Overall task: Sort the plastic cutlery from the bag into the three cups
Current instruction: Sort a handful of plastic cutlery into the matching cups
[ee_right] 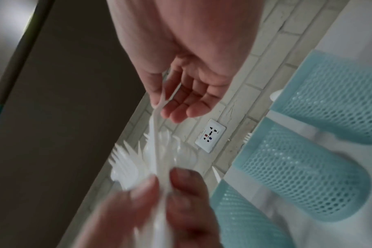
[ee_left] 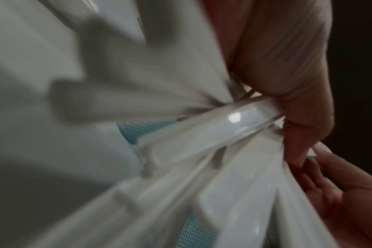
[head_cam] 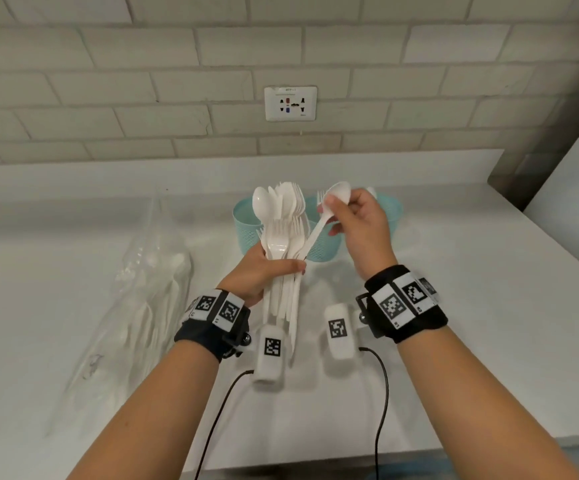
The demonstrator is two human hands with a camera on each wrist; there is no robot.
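My left hand (head_cam: 281, 268) grips a bundle of white plastic cutlery (head_cam: 283, 237), spoons and forks fanned upward, handles hanging below the fist. My right hand (head_cam: 333, 218) pinches one white spoon (head_cam: 339, 195) near its bowl; the spoon's handle slants down into the bundle. Behind both hands stand three teal mesh cups: left (head_cam: 243, 216), middle (head_cam: 322, 252), right (head_cam: 392, 211). A fork's tines (head_cam: 321, 195) poke from the middle cup. In the right wrist view the spoon handle (ee_right: 156, 120) runs from my right fingers (ee_right: 181, 107) to the left hand's fingertips (ee_right: 181, 182).
A clear plastic bag (head_cam: 142, 289) with more white cutlery lies on the white counter (head_cam: 489, 306) at the left. A tiled wall with a socket plate (head_cam: 290, 103) rises behind the cups. The counter's front edge is close below my forearms.
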